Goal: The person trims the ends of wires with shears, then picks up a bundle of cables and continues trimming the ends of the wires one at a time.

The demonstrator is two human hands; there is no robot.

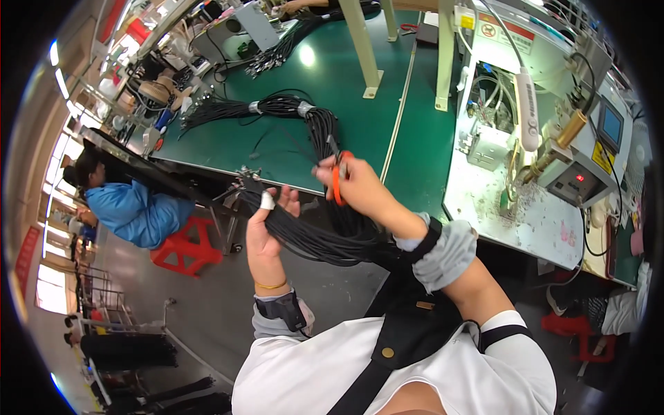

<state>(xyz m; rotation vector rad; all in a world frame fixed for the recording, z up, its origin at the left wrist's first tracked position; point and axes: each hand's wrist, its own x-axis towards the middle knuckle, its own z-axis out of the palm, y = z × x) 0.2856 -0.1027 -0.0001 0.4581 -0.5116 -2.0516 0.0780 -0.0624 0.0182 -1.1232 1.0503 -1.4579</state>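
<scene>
A thick bundle of black cables (304, 235) droops in front of me, its metal-tipped ends fanning out to the left. My left hand (261, 232) grips it near those ends, the thumb on one side wrapped in white and the fingers on the other. In my right hand (360, 187) are orange-handled scissors (337, 181), held through the handle, with the blades pointing away from me. Beyond the scissors, a second run of black cables (321, 128) with silvery ties lies on the green table (290, 155) and hangs over its near edge.
On the right stands a machine (577, 173) with a small screen, its white worktop (529, 221) littered with scraps. Pale metal posts (360, 48) rise from the table. At left, a person in blue (135, 211) sits on a red stool (187, 247). More cables hang on a rack (128, 351).
</scene>
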